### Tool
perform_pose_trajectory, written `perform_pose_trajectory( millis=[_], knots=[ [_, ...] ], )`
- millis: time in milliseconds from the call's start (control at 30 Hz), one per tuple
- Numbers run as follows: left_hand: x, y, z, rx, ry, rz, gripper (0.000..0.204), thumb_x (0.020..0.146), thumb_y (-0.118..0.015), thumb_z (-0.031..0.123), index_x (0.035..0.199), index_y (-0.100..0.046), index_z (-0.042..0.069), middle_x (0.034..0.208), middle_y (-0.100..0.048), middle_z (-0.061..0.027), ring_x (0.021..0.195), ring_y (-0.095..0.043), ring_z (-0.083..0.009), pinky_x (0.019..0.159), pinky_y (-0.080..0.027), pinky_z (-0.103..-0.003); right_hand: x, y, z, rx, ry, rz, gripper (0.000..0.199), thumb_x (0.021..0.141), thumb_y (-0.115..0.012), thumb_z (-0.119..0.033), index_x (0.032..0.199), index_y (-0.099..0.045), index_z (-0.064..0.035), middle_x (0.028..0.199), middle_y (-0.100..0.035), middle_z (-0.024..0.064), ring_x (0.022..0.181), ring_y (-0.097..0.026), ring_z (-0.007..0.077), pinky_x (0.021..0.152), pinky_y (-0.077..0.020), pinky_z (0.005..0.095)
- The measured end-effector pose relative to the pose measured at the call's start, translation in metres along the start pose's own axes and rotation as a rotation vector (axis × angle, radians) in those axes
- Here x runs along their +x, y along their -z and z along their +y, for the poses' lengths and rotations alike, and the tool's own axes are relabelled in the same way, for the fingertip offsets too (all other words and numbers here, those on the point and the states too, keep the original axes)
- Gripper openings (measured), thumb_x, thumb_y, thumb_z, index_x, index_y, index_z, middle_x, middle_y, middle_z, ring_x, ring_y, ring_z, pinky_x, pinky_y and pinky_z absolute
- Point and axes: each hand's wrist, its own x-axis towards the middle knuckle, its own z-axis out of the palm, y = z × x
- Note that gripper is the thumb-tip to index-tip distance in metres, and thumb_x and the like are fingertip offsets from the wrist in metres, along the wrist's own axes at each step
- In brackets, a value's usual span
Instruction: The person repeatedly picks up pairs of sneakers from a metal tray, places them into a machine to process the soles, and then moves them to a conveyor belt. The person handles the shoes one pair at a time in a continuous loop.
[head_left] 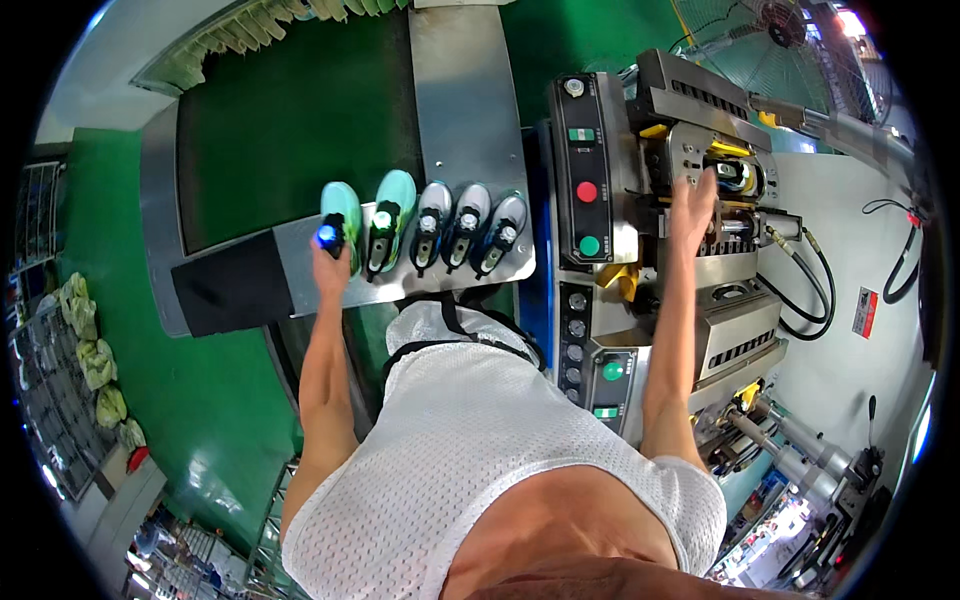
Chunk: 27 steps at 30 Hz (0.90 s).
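Note:
On the metal shelf stand five shoes in a row, toes pointing away from me. My left hand [332,268] is closed on the heel end of the leftmost one, a mint green shoe [341,205] with a bright blue light spot at its opening. Beside it is a second mint shoe [396,195], then three grey shoes [432,215]. At the right, my right hand [692,212] reaches into a pressing machine [655,215], its fingers stretched out and apart. Close to its fingertips a dark shoe with yellow and white parts [735,177] sits in the machine.
The machine's control panel [585,130] carries red and green buttons; a lower panel [613,371] has another green button. Black hoses [815,290] hang on the machine's right side. A wide conveyor belt [300,130] runs beyond the metal shelf [330,290]. A large fan [780,40] stands far right.

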Motion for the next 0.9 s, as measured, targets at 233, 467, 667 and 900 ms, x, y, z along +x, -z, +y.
perform_pose_trajectory(
  millis=[233, 467, 667, 900],
  knots=[
    [0.015, 0.007, 0.003, -0.088, -0.215, -0.383, 0.067, 0.077, -0.078, 0.023, 0.128, -0.042, -0.003, 0.122, -0.047, -0.0261, 0.115, -0.049, -0.0401, 0.097, -0.041, -0.045, -0.189, -0.081, 0.028, -1.019, 0.176, -0.539, 0.089, 0.076, -0.070, -0.018, 0.144, -0.021, 0.0148, 0.152, -0.013, 0.0355, 0.141, -0.011, 0.0534, 0.117, -0.0173, 0.0520],
    [0.181, 0.035, 0.025, -0.157, -0.641, -0.582, 0.057, 0.092, -0.062, 0.024, 0.135, -0.040, -0.005, 0.138, -0.044, -0.0244, 0.130, -0.041, -0.0388, 0.109, -0.033, -0.044, -0.192, -0.082, -0.009, -0.703, 0.015, -0.335, 0.087, 0.078, -0.070, -0.007, 0.149, -0.021, 0.0008, 0.152, -0.019, 0.0326, 0.142, -0.017, 0.0500, 0.115, -0.0203, 0.0522],
    [0.434, -0.037, 0.096, 0.072, -0.801, -0.192, 0.041, 0.095, -0.045, 0.002, 0.135, -0.042, -0.003, 0.141, -0.041, -0.0240, 0.131, -0.037, -0.0417, 0.109, -0.032, -0.047, -0.298, -0.087, -0.010, -0.749, -0.258, -0.456, 0.072, 0.079, -0.067, -0.006, 0.142, -0.032, 0.0008, 0.151, -0.024, 0.0296, 0.141, -0.022, 0.0470, 0.115, -0.0249, 0.0485],
    [0.683, -0.109, 0.153, 0.545, -0.819, -0.109, 0.020, 0.086, -0.058, 0.016, 0.098, -0.068, 0.002, 0.086, -0.068, -0.0194, 0.078, -0.064, -0.0417, 0.068, -0.051, -0.049, -0.425, -0.037, -0.015, -0.972, -0.835, -0.492, 0.066, 0.078, -0.070, -0.018, 0.133, -0.044, 0.0053, 0.143, -0.040, 0.0264, 0.134, -0.038, 0.0385, 0.109, -0.0349, 0.0412]
  ],
)
